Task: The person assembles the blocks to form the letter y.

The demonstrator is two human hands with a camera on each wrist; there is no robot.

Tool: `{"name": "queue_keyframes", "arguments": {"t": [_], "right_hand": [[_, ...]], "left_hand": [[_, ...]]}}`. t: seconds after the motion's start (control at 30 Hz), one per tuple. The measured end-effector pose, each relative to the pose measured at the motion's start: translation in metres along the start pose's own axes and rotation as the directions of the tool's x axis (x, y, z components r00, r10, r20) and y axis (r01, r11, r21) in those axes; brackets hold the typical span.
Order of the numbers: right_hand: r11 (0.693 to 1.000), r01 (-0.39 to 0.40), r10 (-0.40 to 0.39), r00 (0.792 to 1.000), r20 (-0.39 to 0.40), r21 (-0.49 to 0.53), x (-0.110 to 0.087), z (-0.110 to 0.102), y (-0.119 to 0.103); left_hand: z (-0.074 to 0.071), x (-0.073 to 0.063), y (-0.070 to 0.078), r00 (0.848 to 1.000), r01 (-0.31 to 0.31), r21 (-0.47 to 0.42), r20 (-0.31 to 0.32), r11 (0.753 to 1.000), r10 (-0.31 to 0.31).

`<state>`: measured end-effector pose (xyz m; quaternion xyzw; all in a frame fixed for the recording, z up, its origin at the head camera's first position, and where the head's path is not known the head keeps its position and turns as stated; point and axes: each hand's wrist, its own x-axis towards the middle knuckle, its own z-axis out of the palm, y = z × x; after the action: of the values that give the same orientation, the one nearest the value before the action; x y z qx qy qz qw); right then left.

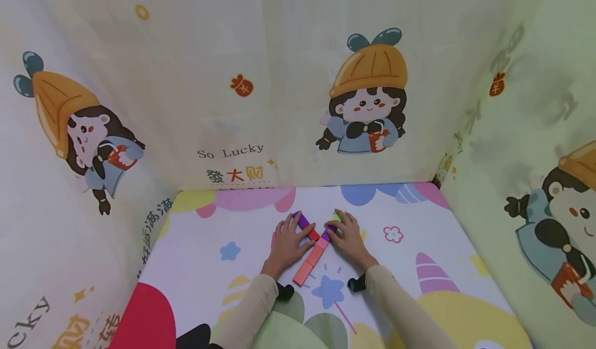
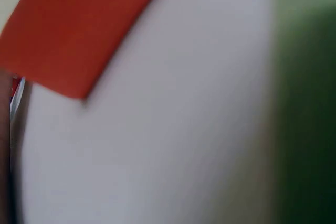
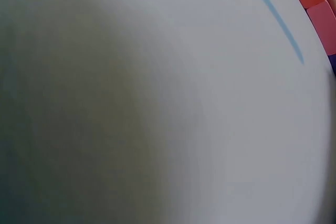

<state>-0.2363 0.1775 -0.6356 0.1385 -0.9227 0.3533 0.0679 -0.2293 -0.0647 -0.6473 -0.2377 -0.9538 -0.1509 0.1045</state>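
Coloured blocks lie on the patterned surface in two slanting rows that meet between the hands. The longer row holds salmon blocks (image 1: 303, 273), a pink block (image 1: 322, 243), a purple block (image 1: 326, 234) and a partly covered green block (image 1: 337, 216). A red block (image 1: 314, 234) and another purple block (image 1: 302, 219) form the shorter row. My left hand (image 1: 287, 244) pinches the red block between thumb and index finger, its other fingers by the purple one. My right hand (image 1: 350, 239) grips the purple block of the longer row, with fingertips beside the green block.
A white cloth with cartoon prints, such as a blue star (image 1: 328, 291), covers the work surface (image 1: 372, 307). Printed fabric walls (image 1: 288, 106) enclose it at the back and both sides. The left wrist view shows an orange-red block (image 2: 84, 30) close up.
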Motion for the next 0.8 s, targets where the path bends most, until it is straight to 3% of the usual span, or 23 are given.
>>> {"name": "queue_keyframes", "arguments": {"t": [0.17,0.6,0.8], "right_hand": [[1.000,0.016,-0.016,1.000,-0.022,0.017,0.0020,-0.0006,0.0010],[0.999,0.000,-0.001,1.000,0.014,0.041,0.0049,-0.0032,0.0011],[0.999,0.023,-0.024,1.000,0.002,0.024,0.0039,-0.0028,0.0012]], "left_hand": [[-0.0003,0.0016,-0.0009,1.000,0.015,-0.009,0.025,1.000,-0.015],[-0.0079,0.0048,-0.0001,0.997,0.036,0.017,0.066,0.999,-0.037],[-0.0059,0.0029,-0.0007,0.999,0.025,0.015,0.047,1.000,-0.026]]}}
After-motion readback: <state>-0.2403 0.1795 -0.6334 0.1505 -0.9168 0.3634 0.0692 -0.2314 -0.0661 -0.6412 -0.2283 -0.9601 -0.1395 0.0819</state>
